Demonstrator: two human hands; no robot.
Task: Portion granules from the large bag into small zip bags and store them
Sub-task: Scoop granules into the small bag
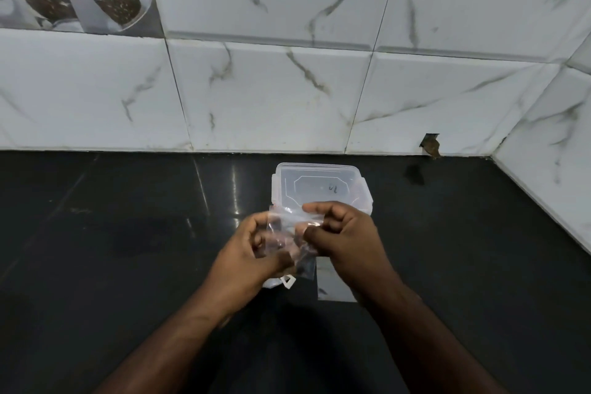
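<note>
Over glossy black countertop (128, 233), left hand (252, 253) and right hand (345, 233) pinch a small clear zip bag (287, 233), likely working its mouth, lidded clear plastic box (319, 184) just beyond.

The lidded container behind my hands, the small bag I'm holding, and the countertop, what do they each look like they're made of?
Lidded container: likely translucent plastic, frosted, with moulded lid and side clips.
Small zip bag: thin clear plastic film, wrinkled and see-through, pinched by the left hand and right hand.
Countertop: probably polished dark stone, judging by its glossy reflections.
</note>
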